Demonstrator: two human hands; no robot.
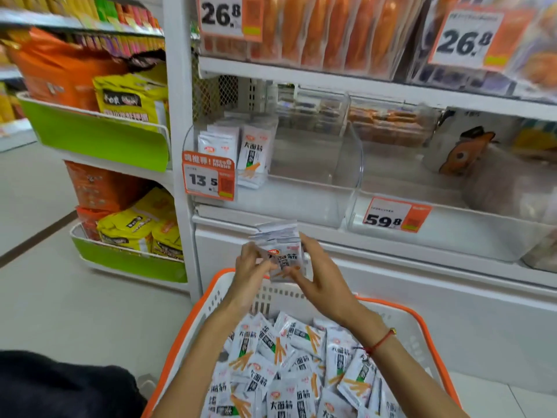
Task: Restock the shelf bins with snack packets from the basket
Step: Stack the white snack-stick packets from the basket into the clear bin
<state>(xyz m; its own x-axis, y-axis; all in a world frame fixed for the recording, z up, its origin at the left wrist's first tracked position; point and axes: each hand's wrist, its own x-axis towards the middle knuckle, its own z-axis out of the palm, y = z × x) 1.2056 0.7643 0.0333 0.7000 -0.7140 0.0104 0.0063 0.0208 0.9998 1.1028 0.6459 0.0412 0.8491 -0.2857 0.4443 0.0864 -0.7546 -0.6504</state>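
Both my hands hold a small stack of white snack packets [281, 247] upright above the far rim of the basket. My left hand [251, 267] grips the stack's left side and my right hand [316, 273] grips its right side. Below them a white basket with an orange rim [422, 324] is full of several loose packets [289, 372] of the same kind. Straight ahead on the shelf, a clear bin [316, 188] holds a few upright packets [250, 152] at its left end, behind a 13.5 price tag [208, 179].
A second clear bin [452, 233] with a 59.8 tag sits to the right. The shelf above carries orange packets with 26.8 tags [221, 16]. An end rack with green trays [99, 134] of yellow and orange bags stands at left. A dark garment [60, 387] lies at bottom left.
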